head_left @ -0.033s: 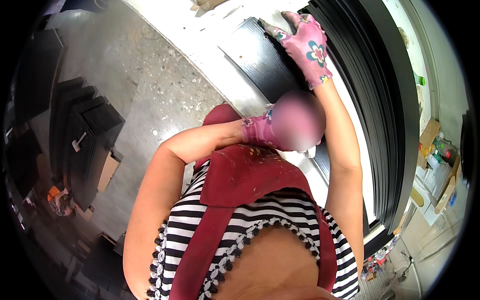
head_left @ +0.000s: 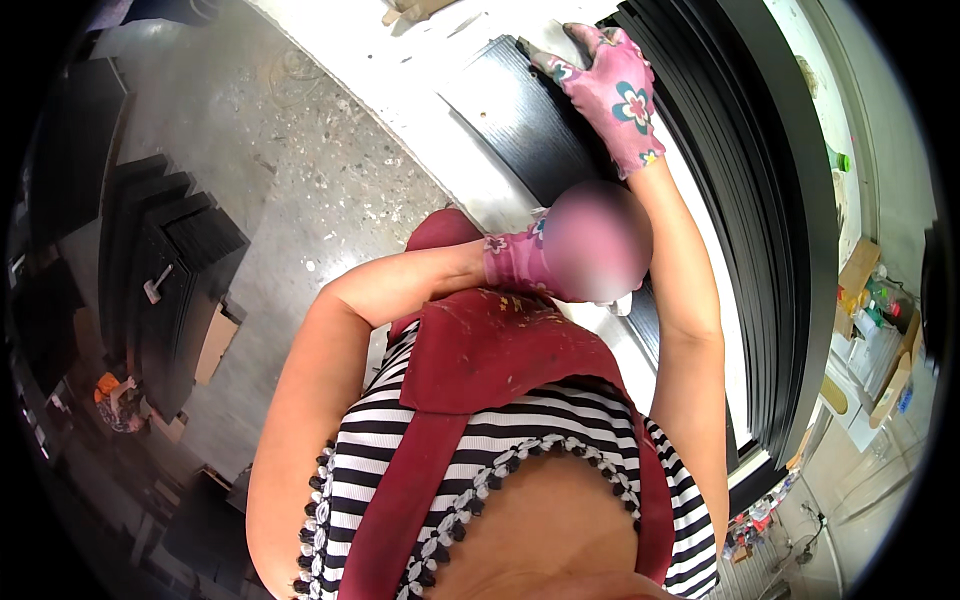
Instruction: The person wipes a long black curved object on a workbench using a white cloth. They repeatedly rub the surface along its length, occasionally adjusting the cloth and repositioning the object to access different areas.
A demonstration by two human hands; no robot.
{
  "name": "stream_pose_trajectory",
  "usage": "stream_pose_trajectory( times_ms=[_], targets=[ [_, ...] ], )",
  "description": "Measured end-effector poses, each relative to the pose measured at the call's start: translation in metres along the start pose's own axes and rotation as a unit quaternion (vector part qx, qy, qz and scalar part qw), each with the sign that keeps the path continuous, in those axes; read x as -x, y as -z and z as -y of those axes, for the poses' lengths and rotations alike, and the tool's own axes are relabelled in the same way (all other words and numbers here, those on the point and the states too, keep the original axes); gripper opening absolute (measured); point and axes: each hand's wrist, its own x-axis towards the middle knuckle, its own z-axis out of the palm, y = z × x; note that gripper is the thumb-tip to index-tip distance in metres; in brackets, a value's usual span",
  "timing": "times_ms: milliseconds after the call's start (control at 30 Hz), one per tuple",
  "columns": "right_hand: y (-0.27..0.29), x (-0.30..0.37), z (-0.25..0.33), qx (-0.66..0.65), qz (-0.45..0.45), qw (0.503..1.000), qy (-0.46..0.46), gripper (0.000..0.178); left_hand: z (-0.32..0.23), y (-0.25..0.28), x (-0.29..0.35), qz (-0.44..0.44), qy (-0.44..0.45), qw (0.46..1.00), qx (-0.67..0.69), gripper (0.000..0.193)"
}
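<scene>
A long black panel (head_left: 530, 120) with a fine wood-grain surface lies on the white work table. My right hand (head_left: 615, 100), in a pink flowered glove, rests at the panel's far end. Its thumb and fingers are spread apart, and the dark, worn fingertips touch the panel's end. Nearer my body, my left hand (head_left: 590, 245), in a matching glove, is over the same panel. A blur hides its fingers. A small white piece (head_left: 622, 304), perhaps cloth, shows just below that hand; whether the hand holds it I cannot tell.
Stacked black panels (head_left: 770, 200) stand along the table's right side. The white table edge (head_left: 350, 75) borders a stained concrete floor (head_left: 290, 170). More black panels (head_left: 180, 260) are piled at left, a brush-like tool (head_left: 157, 284) on them. A person (head_left: 120, 400) is at lower left.
</scene>
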Motion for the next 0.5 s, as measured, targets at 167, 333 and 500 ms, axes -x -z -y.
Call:
stream_pose_trajectory(
  times_ms=[167,333,500],
  targets=[
    [0.018,0.024,-0.013,0.003,0.015,1.0,-0.003,0.062,0.018,-0.012,0.019,0.0,-0.001,0.996,-0.087,0.034],
    [0.024,0.038,-0.021,-0.156,0.022,0.987,0.039,0.055,0.018,-0.016,0.022,-0.019,-0.003,0.999,-0.035,0.034],
    [0.017,0.029,-0.017,-0.166,0.048,0.976,0.131,0.05,-0.004,0.004,0.004,0.002,-0.006,1.0,-0.026,0.035]
  ],
)
